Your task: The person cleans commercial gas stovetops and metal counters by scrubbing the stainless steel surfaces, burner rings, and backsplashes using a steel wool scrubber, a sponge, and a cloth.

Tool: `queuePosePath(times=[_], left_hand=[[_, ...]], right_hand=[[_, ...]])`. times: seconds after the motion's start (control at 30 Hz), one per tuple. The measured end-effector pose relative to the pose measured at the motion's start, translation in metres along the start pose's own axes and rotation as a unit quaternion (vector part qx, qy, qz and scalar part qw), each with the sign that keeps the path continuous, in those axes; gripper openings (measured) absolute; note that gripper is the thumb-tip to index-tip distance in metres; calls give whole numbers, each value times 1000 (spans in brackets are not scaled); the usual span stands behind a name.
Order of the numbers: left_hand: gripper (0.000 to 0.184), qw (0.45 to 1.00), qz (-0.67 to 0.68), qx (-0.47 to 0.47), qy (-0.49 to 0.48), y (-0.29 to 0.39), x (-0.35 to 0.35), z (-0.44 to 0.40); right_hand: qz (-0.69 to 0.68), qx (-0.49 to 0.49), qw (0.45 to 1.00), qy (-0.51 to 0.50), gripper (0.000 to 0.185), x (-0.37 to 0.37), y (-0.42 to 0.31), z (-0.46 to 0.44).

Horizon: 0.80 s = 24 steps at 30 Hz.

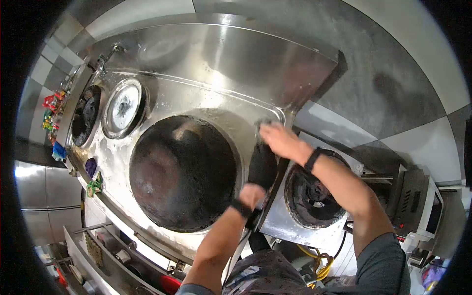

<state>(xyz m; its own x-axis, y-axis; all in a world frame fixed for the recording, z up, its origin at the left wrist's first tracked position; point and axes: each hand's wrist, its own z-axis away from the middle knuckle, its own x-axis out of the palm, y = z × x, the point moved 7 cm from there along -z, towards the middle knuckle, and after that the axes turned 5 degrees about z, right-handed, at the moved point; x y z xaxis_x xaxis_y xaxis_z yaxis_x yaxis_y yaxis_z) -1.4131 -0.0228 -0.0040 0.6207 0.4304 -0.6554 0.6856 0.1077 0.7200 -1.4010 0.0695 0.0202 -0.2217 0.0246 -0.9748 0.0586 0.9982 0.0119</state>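
Checkered tiles [334, 125] flank our steel counter [221, 118], bearing one big wok [184, 172]; our right hand [281, 140] closes over one grey scrubber [264, 124]; our left hand [252, 195]'s grip we cannot tell.

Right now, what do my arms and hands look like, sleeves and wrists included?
Your left hand and right hand look ungloved, with a black wristband on each arm. Your sleeves are short and dark grey.

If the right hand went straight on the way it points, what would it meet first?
Probably the steel backsplash, beyond a stretch of counter; how high the right hand sits is hard to judge.
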Motion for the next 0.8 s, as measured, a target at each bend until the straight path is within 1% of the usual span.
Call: queuePosePath(times=[0.03,0.07,0.1,0.13,0.17,0.2,0.23,0.27,0.3,0.33,0.37,0.4,0.43,0.47,0.53,0.57,0.6,0.67,0.7,0.73,0.77,0.8], left_hand=[[30,999,39,-15,-14,-6,3,-26],[32,997,25,-40,-66,-9,9,-48],[32,997,28,-36,-66,1,10,-52],[32,996,-37,-28,-80,15,11,-55],[32,989,-102,-24,-100,26,10,-47],[32,992,-36,-64,-102,35,-2,-40],[31,997,-71,-11,-25,27,2,-21],[31,992,-105,42,49,16,7,-4],[32,999,1,9,43,13,-2,-4],[32,999,2,3,40,16,-10,-12],[33,998,13,-50,-43,11,-9,-36],[33,995,8,-64,-74,9,-5,-40],[33,991,1,-77,-106,8,-2,-44],[33,986,-6,-89,-138,8,1,-48],[35,992,39,-85,-88,30,-20,-25],[40,997,0,-70,-31,8,-1,-9],[40,997,2,-69,-34,-13,14,-12],[45,1000,10,18,-23,-29,24,-20],[48,987,16,-64,-144,-9,10,-36],[48,987,16,-59,-147,-13,19,-33],[49,994,49,-9,-97,-13,21,-25],[50,992,65,-18,-107,-13,15,-5]], right_hand=[[-6,84,982,-169,18,-8,21,-17],[2,82,993,-87,21,-5,44,-19],[-19,85,992,-87,21,-6,48,-15],[-40,87,992,-87,21,-8,50,-13],[-53,92,988,-116,21,-6,39,0],[-61,94,984,-138,21,-12,28,8],[-39,72,980,-180,22,-18,13,10],[-14,72,992,-107,22,-21,4,10],[-1,79,987,-138,22,-21,6,0],[9,84,981,-172,22,-20,10,-9],[-20,105,984,-144,23,-14,25,-20],[-46,130,984,-115,23,-7,43,-25],[-55,96,990,-91,25,-10,47,-27],[-55,95,990,-93,25,-8,43,-19],[-56,79,991,-93,20,-15,14,0],[-54,73,992,-90,17,-19,12,3],[-75,83,992,-55,16,-20,14,5],[-74,84,993,35,13,-34,24,-6],[-68,91,992,61,11,-33,32,-11],[-66,96,991,63,11,-32,32,-5],[-61,99,993,19,11,-25,26,3],[-56,103,993,-25,10,-24,16,10]])
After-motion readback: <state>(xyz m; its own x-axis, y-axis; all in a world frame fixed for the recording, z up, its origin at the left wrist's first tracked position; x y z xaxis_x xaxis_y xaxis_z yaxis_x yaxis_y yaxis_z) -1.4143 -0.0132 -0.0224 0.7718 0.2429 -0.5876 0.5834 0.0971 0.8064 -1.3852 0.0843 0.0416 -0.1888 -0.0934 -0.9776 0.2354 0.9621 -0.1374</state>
